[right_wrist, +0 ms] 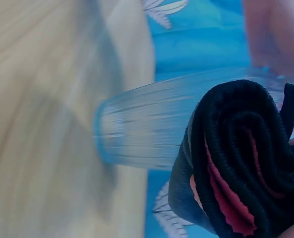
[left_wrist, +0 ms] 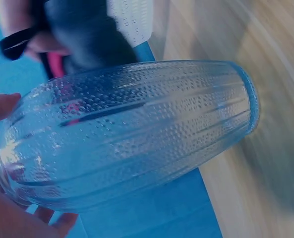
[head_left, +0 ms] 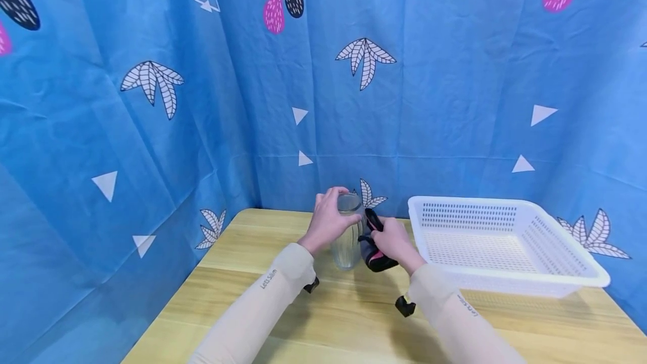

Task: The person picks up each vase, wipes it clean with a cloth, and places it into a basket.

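Note:
My left hand grips a tall clear glass vase near its rim, thumb on one side and fingers round the other. The vase has ribbed, dimpled sides, plain in the left wrist view. It is upright, its base at or just above the wooden table; I cannot tell whether it touches. Close beside it, my right hand holds a rolled cloth with black edging, a pink inner layer and a dark strap. In the left wrist view the cloth's grey-blue outside lies behind the glass.
A white perforated plastic basket stands at the right of the table. Behind and to the left hangs a blue patterned curtain, close to the table's far edge.

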A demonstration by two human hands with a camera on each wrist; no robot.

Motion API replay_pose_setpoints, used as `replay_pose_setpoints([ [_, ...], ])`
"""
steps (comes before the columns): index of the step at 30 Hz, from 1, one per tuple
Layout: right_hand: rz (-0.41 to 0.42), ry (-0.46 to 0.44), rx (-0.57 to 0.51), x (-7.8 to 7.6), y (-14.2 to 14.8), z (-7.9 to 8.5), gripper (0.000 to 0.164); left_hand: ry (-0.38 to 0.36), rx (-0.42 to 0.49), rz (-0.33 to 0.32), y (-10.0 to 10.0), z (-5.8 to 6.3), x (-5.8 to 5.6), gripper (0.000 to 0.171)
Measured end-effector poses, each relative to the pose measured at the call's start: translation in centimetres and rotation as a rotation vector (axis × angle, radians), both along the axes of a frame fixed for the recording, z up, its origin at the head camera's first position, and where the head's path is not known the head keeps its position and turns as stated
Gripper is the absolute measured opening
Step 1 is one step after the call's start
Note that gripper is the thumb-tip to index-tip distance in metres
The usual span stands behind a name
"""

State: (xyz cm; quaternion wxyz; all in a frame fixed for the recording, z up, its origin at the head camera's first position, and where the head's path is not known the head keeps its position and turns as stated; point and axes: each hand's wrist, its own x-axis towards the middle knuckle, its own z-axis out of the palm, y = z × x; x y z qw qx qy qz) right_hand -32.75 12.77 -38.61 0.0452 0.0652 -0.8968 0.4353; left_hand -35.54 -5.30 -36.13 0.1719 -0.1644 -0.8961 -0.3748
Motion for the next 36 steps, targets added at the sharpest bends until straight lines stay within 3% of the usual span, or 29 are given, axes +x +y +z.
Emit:
replay_pose_setpoints([
  [5, -0.014, 0.087, -0.034, 0.6, 0.1, 2.6, 0.051, -0.030, -0.013, -0.022, -0.1, 0.1, 0.1, 0.067],
  [10, -0.017, 0.205, -0.103, 0.8, -0.1, 4.6, 0.057, -0.054, 0.005, -0.057, -0.1, 0.2, 0.1, 0.068],
  [13, -0.039, 0.246, -0.099, 0.7, -0.2, 4.9, 0.055, -0.061, 0.019, -0.092, -0.1, 0.3, 0.0, 0.069],
  [16, -0.070, 0.210, -0.075, 0.3, -0.2, 3.9, 0.045, -0.068, 0.035, -0.112, -0.1, 0.3, -0.2, 0.069],
  [20, -0.120, 0.093, -0.074, -0.1, -0.2, 2.2, 0.033, -0.078, 0.053, -0.122, -0.2, 0.2, -0.3, 0.069],
  [27, -0.137, 0.022, -0.069, -0.9, -0.4, -0.5, 0.038, -0.062, 0.094, -0.134, -0.4, 0.2, -0.5, 0.069],
  [36, -0.081, -0.044, 0.122, -1.7, -0.7, -5.6, 0.020, -0.045, 0.122, -0.135, -0.4, -0.6, -0.7, 0.069],
])
